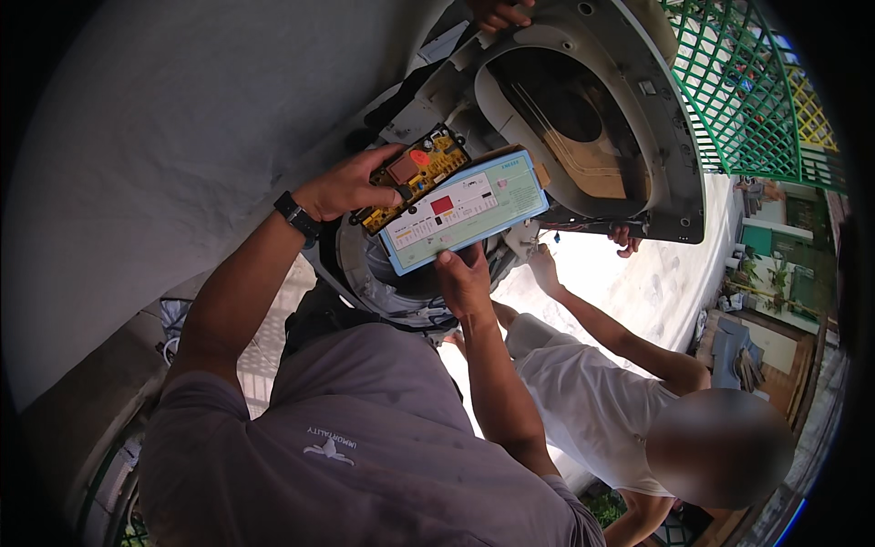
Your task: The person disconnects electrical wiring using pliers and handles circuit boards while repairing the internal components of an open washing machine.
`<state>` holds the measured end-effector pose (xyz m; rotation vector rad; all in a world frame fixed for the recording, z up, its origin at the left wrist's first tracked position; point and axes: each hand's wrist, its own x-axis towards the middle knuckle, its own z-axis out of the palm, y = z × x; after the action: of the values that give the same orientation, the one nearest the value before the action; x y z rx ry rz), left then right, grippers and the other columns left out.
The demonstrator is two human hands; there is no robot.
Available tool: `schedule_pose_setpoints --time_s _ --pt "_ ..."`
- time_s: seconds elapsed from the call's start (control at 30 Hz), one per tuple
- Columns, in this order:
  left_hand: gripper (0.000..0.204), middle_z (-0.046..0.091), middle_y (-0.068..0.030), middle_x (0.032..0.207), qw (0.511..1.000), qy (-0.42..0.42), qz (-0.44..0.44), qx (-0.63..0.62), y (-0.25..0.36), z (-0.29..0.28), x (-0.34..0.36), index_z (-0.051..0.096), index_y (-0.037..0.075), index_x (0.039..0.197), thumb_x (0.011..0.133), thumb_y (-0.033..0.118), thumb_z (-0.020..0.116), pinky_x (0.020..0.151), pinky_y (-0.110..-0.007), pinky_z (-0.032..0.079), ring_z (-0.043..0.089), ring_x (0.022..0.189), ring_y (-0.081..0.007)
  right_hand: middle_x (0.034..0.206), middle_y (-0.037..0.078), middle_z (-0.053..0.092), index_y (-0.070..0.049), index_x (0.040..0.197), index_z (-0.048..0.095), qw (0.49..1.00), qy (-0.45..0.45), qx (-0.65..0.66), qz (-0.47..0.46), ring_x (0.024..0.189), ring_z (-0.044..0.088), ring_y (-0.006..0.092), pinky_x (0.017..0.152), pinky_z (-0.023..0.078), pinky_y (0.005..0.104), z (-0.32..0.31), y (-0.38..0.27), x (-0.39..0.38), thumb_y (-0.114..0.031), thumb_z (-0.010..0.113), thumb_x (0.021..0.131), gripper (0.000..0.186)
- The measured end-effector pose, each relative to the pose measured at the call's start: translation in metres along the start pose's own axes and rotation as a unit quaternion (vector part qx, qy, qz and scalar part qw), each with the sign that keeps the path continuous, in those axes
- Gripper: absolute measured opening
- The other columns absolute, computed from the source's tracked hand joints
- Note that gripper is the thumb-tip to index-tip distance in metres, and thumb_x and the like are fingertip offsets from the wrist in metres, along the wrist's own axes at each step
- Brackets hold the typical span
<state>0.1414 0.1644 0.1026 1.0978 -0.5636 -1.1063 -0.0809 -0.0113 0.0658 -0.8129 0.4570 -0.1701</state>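
Note:
My left hand (351, 187), with a dark watch on the wrist, grips a circuit board (415, 175) in a dark frame, thumb on its front. The board carries yellow-brown parts and a large reddish block. Right against it, my right hand (466, 283) holds up a flat light-blue cardboard box (501, 193) by its lower edge. Its printed face has a white diagram panel and a red rectangle. Both are held over a round appliance tub (369, 269), which looks like a washing machine's and is partly hidden by the box and my hands.
A grey appliance top panel (670, 155) with a dark window stands raised beyond the box. Another person's hand (497, 13) is at its upper edge. A co-worker in white (583, 392) reaches in from the right. A pale wall (182, 137) rises at left; green lattice (743, 91) stands far right.

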Motion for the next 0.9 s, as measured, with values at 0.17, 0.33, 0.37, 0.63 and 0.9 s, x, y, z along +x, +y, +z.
schedule_pose_setpoints --time_s 0.17,0.33,0.37,0.63,0.9 --pt "0.081 0.056 -0.0103 0.143 1.0 -0.009 -0.007 -0.01 0.003 0.002 0.0 0.034 -0.002 0.156 0.086 0.01 0.074 0.112 -0.033 0.041 0.053 0.13 -0.0165 0.132 0.008 0.06 -0.005 0.143 0.045 1.0 -0.002 0.0 0.004 0.124 0.058 0.0216 0.107 0.044 0.0362 0.0 -0.001 0.0 -0.003 0.081 0.085 0.068" --pt "0.073 0.061 -0.0078 0.133 1.0 0.006 0.009 -0.009 -0.001 0.001 -0.001 0.04 0.0 0.153 0.087 0.003 0.068 0.103 -0.031 0.049 0.059 0.118 -0.0136 0.133 0.008 0.059 -0.005 0.143 0.044 1.0 0.009 -0.004 -0.001 0.125 0.057 0.0219 0.107 0.044 0.0366 0.004 0.001 0.0 -0.003 0.079 0.086 0.067" --pt "0.073 0.061 -0.0077 0.132 1.0 0.008 0.006 -0.013 -0.002 0.0 -0.001 0.039 0.0 0.153 0.087 0.003 0.068 0.102 -0.031 0.049 0.059 0.117 -0.0135 0.134 0.008 0.059 -0.005 0.143 0.044 1.0 0.021 -0.005 -0.001 0.126 0.057 0.0225 0.108 0.044 0.0372 0.004 0.001 -0.001 -0.002 0.078 0.086 0.066" --pt "0.078 0.059 -0.0095 0.139 0.999 -0.004 -0.011 -0.034 -0.002 -0.001 0.002 0.038 -0.001 0.155 0.085 0.007 0.072 0.109 -0.033 0.045 0.056 0.126 -0.0158 0.135 0.01 0.058 -0.004 0.142 0.044 0.999 0.034 -0.011 0.013 0.13 0.055 0.0255 0.114 0.04 0.0413 -0.008 0.004 0.0 -0.003 0.077 0.086 0.065" --pt "0.073 0.06 -0.0081 0.134 0.998 0.0 0.004 -0.057 -0.011 -0.002 0.002 0.041 0.001 0.152 0.085 0.005 0.069 0.103 -0.032 0.049 0.059 0.119 -0.0139 0.137 0.012 0.058 -0.003 0.143 0.043 0.999 0.019 -0.017 0.034 0.132 0.054 0.0269 0.116 0.038 0.0425 -0.017 0.004 -0.003 -0.003 0.079 0.083 0.07"
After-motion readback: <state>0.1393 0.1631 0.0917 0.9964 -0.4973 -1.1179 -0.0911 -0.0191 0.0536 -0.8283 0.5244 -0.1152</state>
